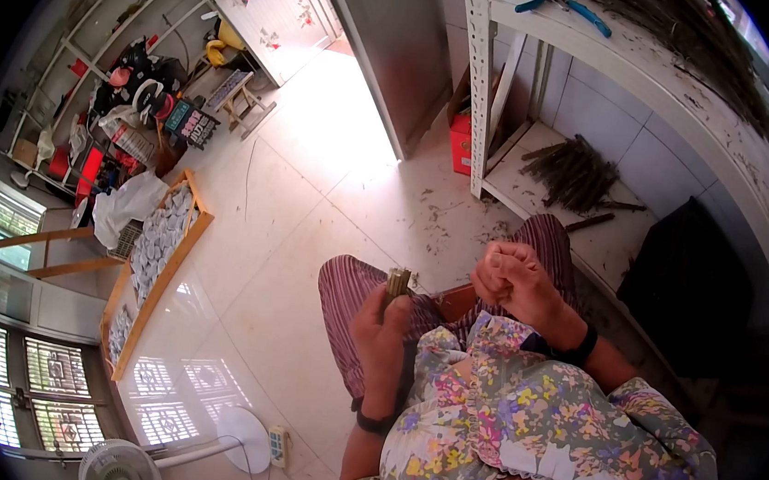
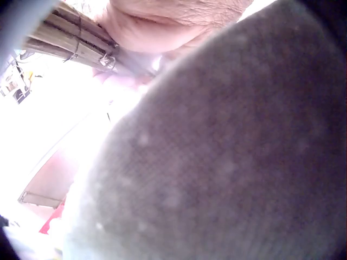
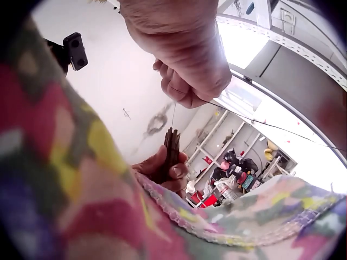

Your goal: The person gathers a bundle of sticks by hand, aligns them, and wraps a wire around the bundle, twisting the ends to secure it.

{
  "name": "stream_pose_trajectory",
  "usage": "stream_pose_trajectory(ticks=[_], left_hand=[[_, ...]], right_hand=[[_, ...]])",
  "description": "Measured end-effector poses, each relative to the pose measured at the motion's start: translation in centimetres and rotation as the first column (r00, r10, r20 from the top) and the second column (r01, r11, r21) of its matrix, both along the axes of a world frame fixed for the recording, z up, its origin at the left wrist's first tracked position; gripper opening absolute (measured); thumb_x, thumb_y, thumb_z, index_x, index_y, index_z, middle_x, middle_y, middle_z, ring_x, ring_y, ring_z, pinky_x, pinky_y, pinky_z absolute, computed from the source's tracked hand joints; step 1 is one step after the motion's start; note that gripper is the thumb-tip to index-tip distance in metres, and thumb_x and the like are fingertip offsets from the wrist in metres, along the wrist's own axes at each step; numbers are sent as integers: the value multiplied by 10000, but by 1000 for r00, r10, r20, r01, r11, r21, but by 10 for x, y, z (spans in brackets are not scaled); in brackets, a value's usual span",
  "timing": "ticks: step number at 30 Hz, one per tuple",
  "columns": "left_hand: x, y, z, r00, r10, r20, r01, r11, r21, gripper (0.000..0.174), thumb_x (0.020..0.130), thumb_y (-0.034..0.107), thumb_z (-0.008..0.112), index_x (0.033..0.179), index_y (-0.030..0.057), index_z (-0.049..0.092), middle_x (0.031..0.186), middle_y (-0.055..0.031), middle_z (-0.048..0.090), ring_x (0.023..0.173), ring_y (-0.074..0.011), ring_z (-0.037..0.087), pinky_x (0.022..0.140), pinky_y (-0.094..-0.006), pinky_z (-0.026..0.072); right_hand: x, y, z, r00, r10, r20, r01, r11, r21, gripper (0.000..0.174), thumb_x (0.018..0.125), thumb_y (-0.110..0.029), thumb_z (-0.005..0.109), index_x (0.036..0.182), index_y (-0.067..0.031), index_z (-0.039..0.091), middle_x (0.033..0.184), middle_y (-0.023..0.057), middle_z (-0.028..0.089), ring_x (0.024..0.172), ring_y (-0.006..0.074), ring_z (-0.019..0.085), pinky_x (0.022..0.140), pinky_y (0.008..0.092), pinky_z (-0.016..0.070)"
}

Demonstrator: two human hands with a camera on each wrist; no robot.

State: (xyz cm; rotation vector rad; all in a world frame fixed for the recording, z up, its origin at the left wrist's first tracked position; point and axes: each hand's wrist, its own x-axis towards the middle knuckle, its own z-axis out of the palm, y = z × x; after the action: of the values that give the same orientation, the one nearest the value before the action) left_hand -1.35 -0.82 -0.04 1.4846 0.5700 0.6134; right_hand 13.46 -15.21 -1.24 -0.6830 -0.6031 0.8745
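My left hand [image 1: 380, 332] grips a short bundle of sticks [image 1: 398, 283] over the lap, its end standing up past the thumb. In the left wrist view, thin ties wrap that bundle of brown sticks [image 2: 65, 32]. My right hand [image 1: 521, 286] is raised to the right of it, fingers curled in. In the right wrist view, a fine thread [image 3: 174, 115] runs from the right hand's fingers down to the bundle's tip, and a loose length trails off to the right. A dark sleeve or trouser cloth [image 2: 227, 146] hides much of the left wrist view.
A metal shelf [image 1: 607, 49] on the right carries blue-handled pliers [image 1: 564, 7] and long sticks. On its lower board lies a pile of cut bundles [image 1: 576, 173]. A wooden-framed tray [image 1: 185, 249], a fan [image 1: 117, 469] and a cluttered rack [image 1: 97, 55] stand left.
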Motion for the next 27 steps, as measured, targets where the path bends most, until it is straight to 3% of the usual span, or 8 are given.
stream_pose_trajectory(ticks=[4, 7, 9, 11, 14, 22, 25, 27], left_hand=[[0, 0, -2, 999, 49, 15, -48, 998, -37, 161, 911, 112, 570, 1004, -12, 614, 668, 57, 481, 545, -16, 375, 490, -175, 294], [-11, 29, 18, 900, 419, 123, -355, 866, -351, 136, 917, 112, 554, 965, -3, 610, 662, 45, 507, 518, -14, 389, 461, -171, 292], [1, 33, 5, 944, 316, 97, -293, 936, -192, 133, 921, 115, 546, 955, 1, 606, 661, 38, 519, 507, -13, 394, 449, -168, 291], [7, 19, -6, 984, 174, 35, -169, 978, -119, 141, 925, 124, 538, 952, 1, 601, 660, 23, 523, 510, -29, 408, 453, -172, 301], [15, 19, 0, 983, 43, 180, 17, 948, -319, 160, 932, 142, 532, 959, 1, 602, 666, 9, 531, 523, -52, 432, 469, -183, 325], [9, 34, -11, 940, -10, 342, 183, 858, -479, 342, 953, 287, 455, 1037, -29, 558, 735, -64, 559, 549, -129, 472, 487, -228, 371], [9, 36, -8, 922, -81, 379, 272, 832, -484, 392, 960, 318, 410, 1046, -37, 551, 729, -79, 557, 545, -147, 472, 492, -246, 380], [8, 38, -8, 925, -109, 363, 278, 847, -453, 417, 959, 339, 397, 1049, -39, 550, 728, -86, 556, 542, -155, 472, 495, -252, 384]], right_hand=[[1, -3, -5, 997, -74, 20, 74, 997, -30, 311, 965, -211, 487, 690, -87, 410, 552, -14, 341, 475, 79, 310, 417, 235, 251], [13, -18, -16, 976, -217, 7, 217, 973, -78, 329, 978, -228, 462, 682, -97, 408, 567, -18, 357, 469, 65, 305, 419, 222, 256], [18, -22, -15, 971, -205, -120, 201, 979, -43, 334, 983, -238, 461, 684, -95, 416, 564, -14, 370, 463, 62, 308, 417, 220, 255], [4, -13, -14, 989, -148, -30, 146, 987, -62, 334, 988, -242, 460, 692, -92, 419, 564, -15, 374, 467, 59, 311, 420, 219, 257], [-2, 0, 3, 992, -88, 87, 91, 995, -33, 325, 995, -247, 458, 713, -88, 426, 566, -21, 366, 478, 57, 318, 427, 214, 260], [2, -5, 0, 994, -66, 90, 77, 989, -129, 304, 994, -253, 465, 743, -82, 453, 593, -27, 370, 489, 57, 338, 435, 202, 289], [5, -5, -3, 994, -75, 83, 87, 985, -149, 297, 993, -254, 467, 755, -76, 472, 624, -13, 446, 506, 60, 385, 447, 195, 331], [11, -8, 0, 973, -49, 225, 108, 960, -257, 278, 982, -241, 485, 772, -61, 509, 750, 21, 528, 546, 69, 429, 471, 188, 364]])
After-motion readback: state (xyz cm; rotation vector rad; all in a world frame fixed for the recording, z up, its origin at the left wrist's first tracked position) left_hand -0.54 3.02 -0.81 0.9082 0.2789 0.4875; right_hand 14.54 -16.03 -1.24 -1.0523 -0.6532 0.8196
